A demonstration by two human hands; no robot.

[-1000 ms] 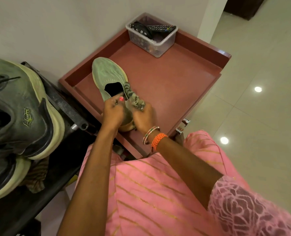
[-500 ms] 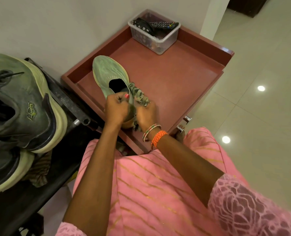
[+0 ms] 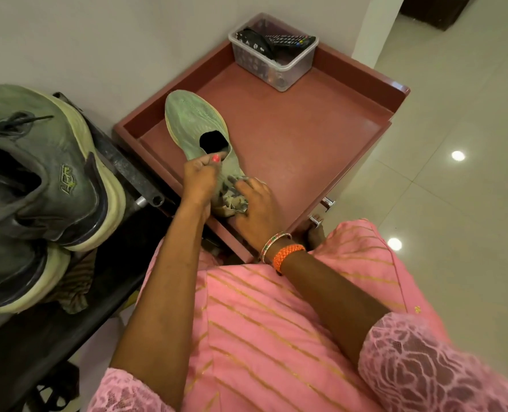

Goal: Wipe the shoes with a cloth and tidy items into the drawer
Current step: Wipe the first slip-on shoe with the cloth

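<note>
Green knit, dusty at the toe: the shoe [image 3: 193,123] lies flat in the open drawer [image 3: 306,138], in its left near part, close beside the left wall. Its long axis runs from the heel, which sits at the drawer's near edge right under the hands, away and a little leftward to the toe, which points toward the wall. So the whole length of the shoe stretches forward from the hands, and any wiping stroke from the heel would, I judge, run away from the person along that line.

The left hand [image 3: 199,179] pinches the collar at the heel, thumb on top by the dark opening, fingers curled round the rim, steadying the shoe. The right hand [image 3: 254,203] sits just beside it on the shoe's right, fingers curled over a crumpled cloth [image 3: 232,200] and pressing it against the heel (how much cloth is tucked under the palm cannot be seen). Both hands are touching the shoe at the same end; the toe half is bare and farthest from them. The right hand, with the cloth, has the open drawer floor on its side, so it seems the freer one to travel forward.

At the drawer's far corner stands a clear box [image 3: 273,60] holding a remote [image 3: 291,40], well apart from the shoe. To the left, outside the drawer, dark sneakers [image 3: 47,173] are stacked on a black rack [image 3: 122,171].
</note>
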